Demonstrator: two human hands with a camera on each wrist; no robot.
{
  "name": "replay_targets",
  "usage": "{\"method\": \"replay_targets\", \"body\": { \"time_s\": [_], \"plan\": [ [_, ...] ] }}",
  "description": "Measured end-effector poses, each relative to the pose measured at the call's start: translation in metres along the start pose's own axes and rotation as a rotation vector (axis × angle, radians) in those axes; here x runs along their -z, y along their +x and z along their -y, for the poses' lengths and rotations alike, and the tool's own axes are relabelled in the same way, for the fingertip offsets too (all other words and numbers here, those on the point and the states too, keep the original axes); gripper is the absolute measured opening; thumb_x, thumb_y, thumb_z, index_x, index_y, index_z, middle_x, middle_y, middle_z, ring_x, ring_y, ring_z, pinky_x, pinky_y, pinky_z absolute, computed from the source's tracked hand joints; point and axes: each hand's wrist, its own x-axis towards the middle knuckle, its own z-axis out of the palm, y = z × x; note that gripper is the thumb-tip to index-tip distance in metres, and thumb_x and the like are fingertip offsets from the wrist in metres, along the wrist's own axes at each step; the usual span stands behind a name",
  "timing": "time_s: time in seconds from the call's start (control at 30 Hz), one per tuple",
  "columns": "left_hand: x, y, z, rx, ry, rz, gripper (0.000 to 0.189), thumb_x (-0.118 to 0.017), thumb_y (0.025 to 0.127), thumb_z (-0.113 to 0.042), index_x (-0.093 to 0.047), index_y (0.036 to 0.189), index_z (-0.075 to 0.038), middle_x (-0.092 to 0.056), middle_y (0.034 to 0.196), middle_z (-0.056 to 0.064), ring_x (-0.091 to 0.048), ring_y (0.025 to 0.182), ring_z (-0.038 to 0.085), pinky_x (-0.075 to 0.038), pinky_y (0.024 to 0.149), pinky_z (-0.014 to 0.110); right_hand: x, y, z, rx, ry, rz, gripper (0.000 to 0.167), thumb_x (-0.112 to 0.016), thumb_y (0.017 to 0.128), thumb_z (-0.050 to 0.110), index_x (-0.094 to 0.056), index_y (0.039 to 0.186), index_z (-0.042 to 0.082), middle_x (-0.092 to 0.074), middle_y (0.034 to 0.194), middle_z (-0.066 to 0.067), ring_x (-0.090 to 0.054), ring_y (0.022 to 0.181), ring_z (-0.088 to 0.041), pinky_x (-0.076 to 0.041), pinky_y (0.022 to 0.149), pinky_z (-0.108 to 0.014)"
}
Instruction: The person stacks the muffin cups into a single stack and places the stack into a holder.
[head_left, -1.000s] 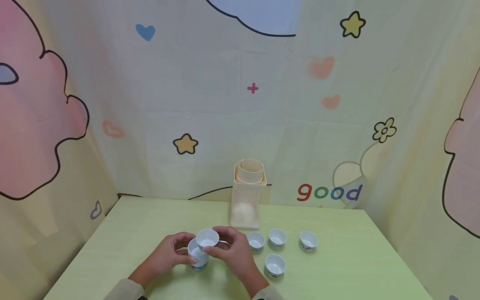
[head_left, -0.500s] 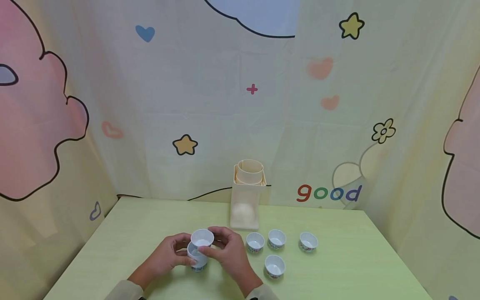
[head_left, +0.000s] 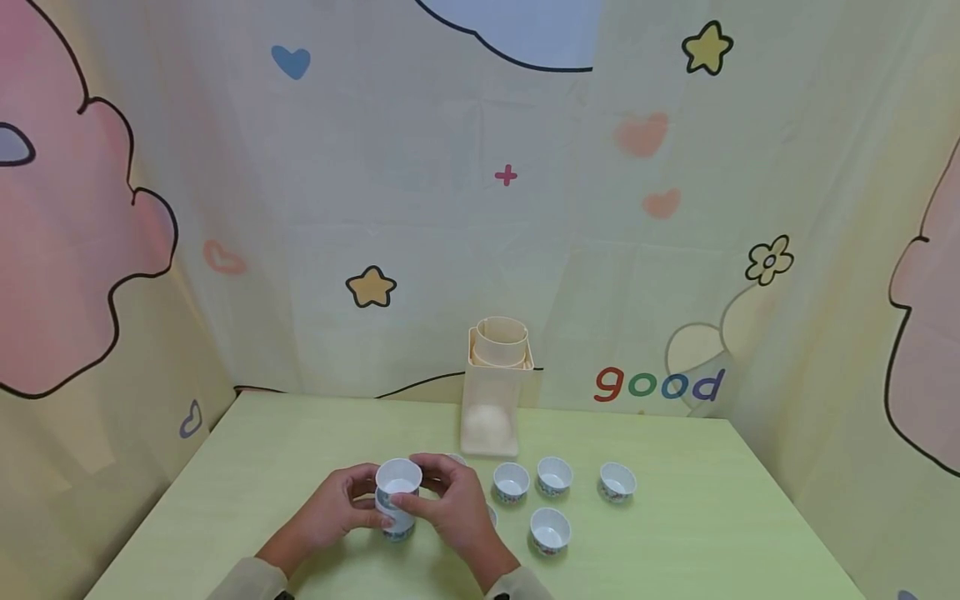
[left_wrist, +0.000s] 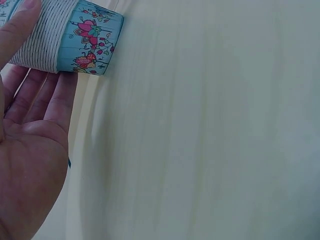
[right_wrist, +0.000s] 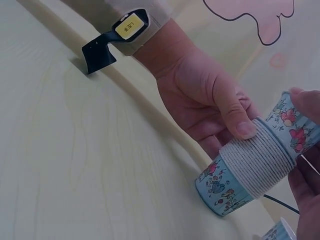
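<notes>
A stack of nested paper cups (head_left: 397,525), blue with a floral print and many close white rims, stands upright in the head view. My left hand (head_left: 341,502) grips its side, fingers behind and thumb (right_wrist: 245,129) in front. One more paper cup (head_left: 399,473), mouth up, is pinched by my right hand (head_left: 459,500) at the top of the stack. In the right wrist view most of this cup's printed wall (right_wrist: 292,122) shows above the stack's top rim, its base end at the mouth. The left wrist view shows the stack's printed lower wall (left_wrist: 90,40).
Several single paper cups (head_left: 550,532) stand mouth up on the pale green table (head_left: 675,542), right of my hands. Two more, one a farther cup (head_left: 457,459), peek out behind my right hand. A cream cup dispenser (head_left: 491,408) stands at the back before the printed curtain.
My right hand has moved left with its paper cup, from the right of the stack to directly over its mouth. Cups behind the right hand now partly show. My left hand stays on the stack.
</notes>
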Motion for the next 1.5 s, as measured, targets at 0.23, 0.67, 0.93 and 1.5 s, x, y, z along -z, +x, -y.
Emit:
{"method": "replay_targets", "body": {
  "time_s": [0.23, 0.67, 0.93, 1.5],
  "plan": [
    [0.000, 0.000, -0.001, -0.005, 0.016, 0.002, 0.062, -0.088, 0.079, -0.011, -0.059, 0.132, 0.004, -0.064, 0.129, 0.019, -0.067, 0.114, 0.013, -0.058, 0.097, 0.026, 0.000, -0.001, -0.004, -0.010, -0.013, 0.012, 0.051, -0.089, 0.080, 0.013, -0.067, 0.125, -0.001, -0.069, 0.123, -0.015, -0.068, 0.115, -0.025, -0.057, 0.099, -0.024],
    [0.001, 0.001, 0.002, -0.048, -0.001, 0.016, 0.060, -0.087, 0.080, -0.010, -0.058, 0.130, 0.008, -0.068, 0.121, 0.002, -0.068, 0.109, 0.007, -0.059, 0.094, 0.024, 0.000, -0.002, -0.013, -0.013, -0.043, 0.025, 0.046, -0.087, 0.081, 0.011, -0.069, 0.122, 0.001, -0.071, 0.120, -0.015, -0.069, 0.112, -0.024, -0.057, 0.099, -0.025],
    [0.000, 0.000, 0.000, -0.028, 0.000, 0.012, 0.062, -0.088, 0.080, -0.012, -0.058, 0.131, 0.007, -0.066, 0.126, 0.015, -0.068, 0.111, 0.009, -0.059, 0.094, 0.024, 0.002, -0.002, -0.013, -0.026, -0.060, 0.047, 0.046, -0.087, 0.081, 0.008, -0.068, 0.123, 0.000, -0.071, 0.119, -0.016, -0.069, 0.110, -0.023, -0.058, 0.098, -0.025],
    [0.000, 0.000, 0.000, -0.002, 0.000, 0.010, 0.065, -0.089, 0.079, -0.012, -0.057, 0.133, 0.006, -0.064, 0.130, 0.022, -0.069, 0.112, 0.015, -0.059, 0.094, 0.025, 0.007, -0.002, -0.004, -0.067, -0.054, 0.107, 0.044, -0.084, 0.083, 0.003, -0.068, 0.124, -0.001, -0.071, 0.122, -0.018, -0.069, 0.117, -0.034, -0.058, 0.100, -0.037]
  ]
}}
